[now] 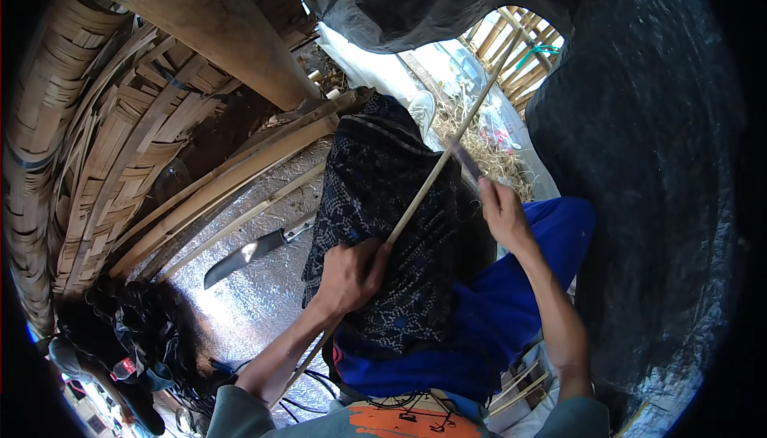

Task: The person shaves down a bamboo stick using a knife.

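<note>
A long, thin bamboo strip [422, 195] slants across my lap, its far end up to the right. My left hand [351, 277] is closed around it over the dark patterned cloth [383, 158] on my legs; the strip's near part runs back beneath my left forearm. In my right hand [505, 213] is a knife [466, 162]. Its handle is hidden in my fingers, and the blade meets the strip well beyond my left hand. To the left, a large broad-bladed knife [244, 259] lies on the shiny floor sheet [264, 298].
Woven bamboo [144, 142] and a thick bamboo pole [208, 27] stand at the left. Long split bamboo pieces [232, 168] lie beside the floor sheet. Black plastic sheeting [639, 174] hangs at the right. Pale shavings [479, 146] are heaped ahead. Dark bundled material [148, 322] sits at the lower left.
</note>
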The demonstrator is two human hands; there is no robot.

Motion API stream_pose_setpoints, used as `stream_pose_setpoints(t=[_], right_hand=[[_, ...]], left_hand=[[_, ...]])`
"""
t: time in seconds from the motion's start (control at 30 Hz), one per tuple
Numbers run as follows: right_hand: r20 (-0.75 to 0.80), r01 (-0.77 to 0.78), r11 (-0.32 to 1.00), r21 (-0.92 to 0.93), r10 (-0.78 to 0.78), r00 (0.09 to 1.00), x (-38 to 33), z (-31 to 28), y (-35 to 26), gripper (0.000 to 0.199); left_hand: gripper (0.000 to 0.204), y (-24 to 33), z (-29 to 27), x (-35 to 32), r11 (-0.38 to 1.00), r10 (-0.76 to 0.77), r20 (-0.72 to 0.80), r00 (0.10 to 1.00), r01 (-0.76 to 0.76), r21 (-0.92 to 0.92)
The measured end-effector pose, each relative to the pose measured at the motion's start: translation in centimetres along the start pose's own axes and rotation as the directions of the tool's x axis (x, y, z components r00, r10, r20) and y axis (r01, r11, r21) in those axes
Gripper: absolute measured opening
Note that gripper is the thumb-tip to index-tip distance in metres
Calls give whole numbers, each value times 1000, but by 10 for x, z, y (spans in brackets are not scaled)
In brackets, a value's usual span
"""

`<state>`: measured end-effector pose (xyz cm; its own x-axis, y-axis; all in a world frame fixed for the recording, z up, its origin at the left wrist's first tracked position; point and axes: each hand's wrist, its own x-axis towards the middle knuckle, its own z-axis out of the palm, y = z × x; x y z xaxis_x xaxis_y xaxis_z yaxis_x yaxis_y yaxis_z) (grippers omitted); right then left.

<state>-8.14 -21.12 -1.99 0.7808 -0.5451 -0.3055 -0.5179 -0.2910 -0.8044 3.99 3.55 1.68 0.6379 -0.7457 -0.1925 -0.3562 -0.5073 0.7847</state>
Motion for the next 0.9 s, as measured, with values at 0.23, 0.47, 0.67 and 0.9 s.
stream_pose_setpoints(t=[0.23, 0.47, 0.67, 0.9], right_hand=[[-36, 45, 999, 6, -45, 998, -5, 8, -5, 36], [-22, 212, 954, -211, -221, 975, -15, 8, -10, 30], [-2, 246, 940, -236, -254, 967, -20, 6, -13, 25], [86, 116, 991, 74, -122, 989, -4, -20, -10, 41]], left_hand=[[24, -2, 8, -2, 996, 33, -36, 999, -30, 79], [25, 2, 14, -8, 977, 123, -112, 986, -101, 188], [22, 9, 24, -14, 913, 152, -125, 980, -92, 397], [22, 7, 25, -12, 886, 227, -85, 970, -170, 432]])
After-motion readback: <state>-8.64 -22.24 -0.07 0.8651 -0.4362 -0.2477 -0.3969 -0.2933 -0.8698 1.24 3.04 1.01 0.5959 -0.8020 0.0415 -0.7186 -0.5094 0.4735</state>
